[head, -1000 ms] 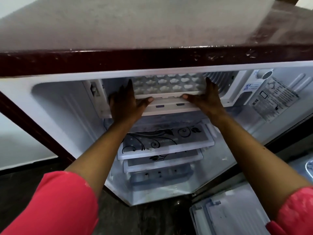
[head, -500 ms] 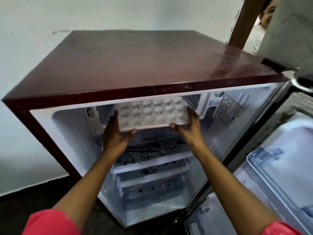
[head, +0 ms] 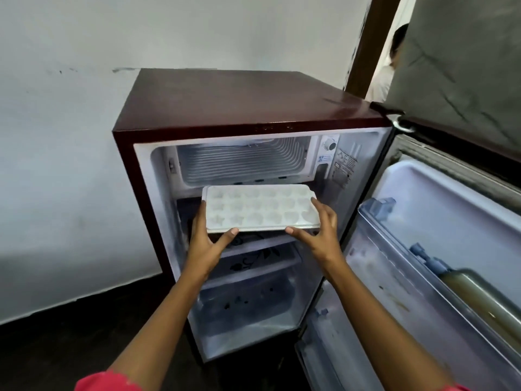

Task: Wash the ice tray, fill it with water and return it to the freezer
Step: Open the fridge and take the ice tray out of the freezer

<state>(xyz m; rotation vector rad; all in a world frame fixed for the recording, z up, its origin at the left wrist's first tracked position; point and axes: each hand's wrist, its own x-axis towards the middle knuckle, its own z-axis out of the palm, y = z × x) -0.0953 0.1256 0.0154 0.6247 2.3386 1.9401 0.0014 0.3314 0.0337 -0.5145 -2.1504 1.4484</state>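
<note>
Head cam: I saw both hands gripping the white ice tray point(head: 260, 208), held level just in front of the open freezer compartment point(head: 242, 162) of the maroon mini fridge point(head: 234, 100). Left hand point(head: 204, 244) clasped the tray's left front corner, right hand point(head: 320, 231) its right end. Fridge door point(head: 439, 210) stood open at right w/ a bottle point(head: 485, 303) in its rack.
</note>
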